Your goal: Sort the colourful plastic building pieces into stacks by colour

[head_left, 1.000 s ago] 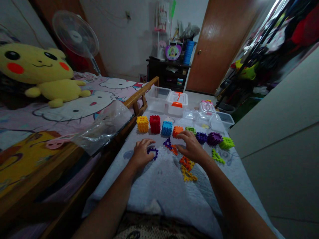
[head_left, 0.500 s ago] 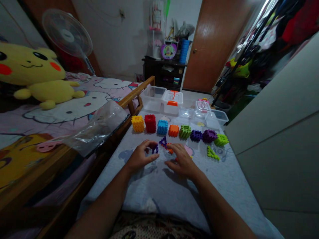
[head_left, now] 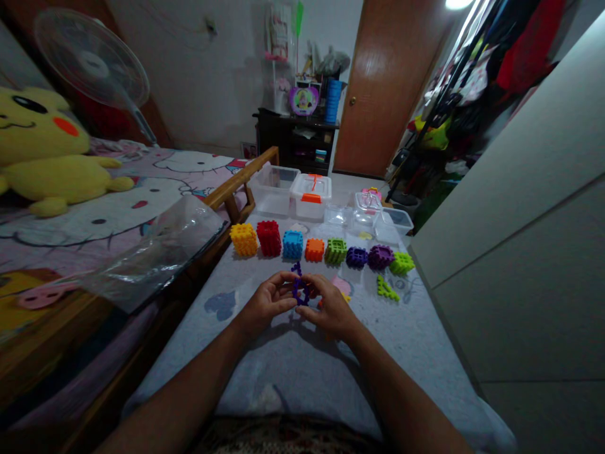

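Note:
Between my two hands is a dark purple toy building piece [head_left: 301, 292] with a hollow middle and knobbly edges. My left hand [head_left: 268, 299] pinches it from the left, and my right hand [head_left: 329, 305] grips its right side. Just beyond the fingers lies a purple triangular piece [head_left: 296, 268], partly covered by them. Orange and yellow bits show beside my right hand, mostly hidden. Farther back stands a row of stacked pieces by colour: yellow [head_left: 244, 239], red [head_left: 269, 238], blue [head_left: 293, 244], orange [head_left: 314, 250], green [head_left: 335, 251] and purple [head_left: 380, 256] among them.
A lime triangular piece [head_left: 387, 288] lies right of my hands. Clear plastic boxes [head_left: 274, 195] and a lidded box with orange clips [head_left: 311, 198] stand at the table's far end. A wooden bed rail [head_left: 241, 181] borders the left, a pale cabinet [head_left: 515, 208] the right.
My right hand has moved left from the loose pieces to join my left hand on the purple piece. The camera view has shifted slightly to the right.

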The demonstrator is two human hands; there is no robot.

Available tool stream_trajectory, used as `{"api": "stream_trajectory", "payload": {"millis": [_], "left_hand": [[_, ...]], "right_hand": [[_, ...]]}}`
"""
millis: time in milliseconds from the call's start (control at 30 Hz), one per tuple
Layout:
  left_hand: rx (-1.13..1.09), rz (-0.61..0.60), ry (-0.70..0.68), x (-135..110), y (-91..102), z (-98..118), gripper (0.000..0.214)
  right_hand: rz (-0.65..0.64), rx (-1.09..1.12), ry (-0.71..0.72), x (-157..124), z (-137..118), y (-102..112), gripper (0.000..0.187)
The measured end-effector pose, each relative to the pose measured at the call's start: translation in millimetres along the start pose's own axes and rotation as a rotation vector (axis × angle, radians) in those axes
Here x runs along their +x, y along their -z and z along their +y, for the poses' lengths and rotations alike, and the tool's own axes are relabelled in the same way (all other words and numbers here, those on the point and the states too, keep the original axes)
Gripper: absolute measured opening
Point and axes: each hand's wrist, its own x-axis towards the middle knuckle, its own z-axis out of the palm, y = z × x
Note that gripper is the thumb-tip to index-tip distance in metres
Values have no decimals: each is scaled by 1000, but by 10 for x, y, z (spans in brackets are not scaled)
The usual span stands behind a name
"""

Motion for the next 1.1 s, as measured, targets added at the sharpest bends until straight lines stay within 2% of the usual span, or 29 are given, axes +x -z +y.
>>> {"api": "stream_trajectory", "payload": {"millis": [167,267,333,433,533,633,867,1100], "left_hand": [[38,-33,-2,19,-18,-14,49],[163,25,-59,21,-1,-27,45],[283,98,-108,13,27,-28,39],[407,165,-146,-5,72,-24,31],[484,190,-169,-21,90,-25,27],[565,199,-180,-25,77,-25,24],[644,205,-185,-10,52,-8,22],[656,184,-175,-38,56,-5,23]], "right_hand": [[29,-35,0,21,28,-52,49],[57,-146,14,36,30,97,49],[108,-280,14,64,63,340,51],[130,-603,-58,142,197,853,46],[107,-830,-190,259,382,1316,44],[-19,-943,-275,396,523,1539,45],[-270,-1040,-371,619,585,1500,47],[-279,-1073,-393,635,667,1458,54]]}}
